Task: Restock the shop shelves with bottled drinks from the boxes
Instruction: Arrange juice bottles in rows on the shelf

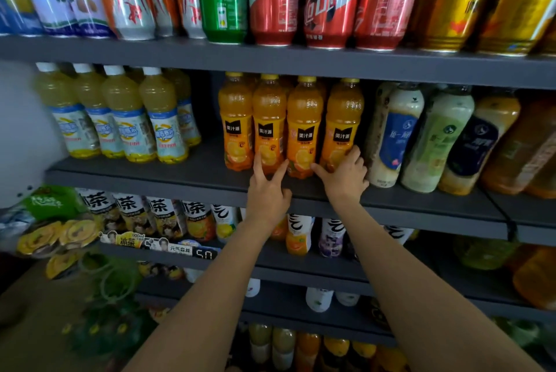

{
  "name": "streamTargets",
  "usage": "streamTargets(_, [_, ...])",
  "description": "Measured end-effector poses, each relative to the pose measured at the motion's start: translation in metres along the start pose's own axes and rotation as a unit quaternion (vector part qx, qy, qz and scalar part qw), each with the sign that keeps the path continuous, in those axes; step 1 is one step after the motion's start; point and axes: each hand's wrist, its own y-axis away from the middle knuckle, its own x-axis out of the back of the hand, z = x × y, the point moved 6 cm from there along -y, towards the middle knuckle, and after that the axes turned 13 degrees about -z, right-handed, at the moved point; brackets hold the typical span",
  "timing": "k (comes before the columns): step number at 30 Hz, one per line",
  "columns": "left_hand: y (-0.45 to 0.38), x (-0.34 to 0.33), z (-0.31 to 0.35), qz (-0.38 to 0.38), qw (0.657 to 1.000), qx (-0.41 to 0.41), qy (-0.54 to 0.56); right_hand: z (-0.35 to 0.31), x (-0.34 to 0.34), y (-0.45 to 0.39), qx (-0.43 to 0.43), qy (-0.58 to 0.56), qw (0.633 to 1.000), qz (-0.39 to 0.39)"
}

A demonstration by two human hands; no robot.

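Left hand (pixel 266 191): fingers straight and spread, forefinger and thumb tips touching the base of the second orange-juice bottle; nothing gripped.
Right hand (pixel 346 174): fingers curled round the foot of the fourth bottle, thumb pointing left.
Bottles: four clear plastic orange-juice bottles with yellow caps (pixel 304 128) — in a front row on the middle dark-grey metal shelf (pixel 180 176), touching side by side.
Handling: likely heavy when full, smooth and somewhat slippery, stiff walls; best held around the labelled waist.
Axis: long axis upright, caps up, labels facing outward.
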Motion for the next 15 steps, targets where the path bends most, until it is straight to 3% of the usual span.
streamTargets(6, [0.022, -0.002, 0.025, 0.135, 0.990, -0.027, 0.026, 0.010, 0.024, 0.012, 0.106, 0.014, 0.994, -0.014])
streamTargets(11, [0.029, -0.022, 0.092, 0.133, 0.978, -0.149, 0.057, 0.028, 0.083, 0.052, 0.223, 0.087, 0.971, 0.012])
streamTargets(15, [0.025, -0.029, 0.157, 0.144, 0.965, -0.197, 0.096, 0.075, 0.157, 0.061, 0.209, 0.167, 0.960, 0.088])
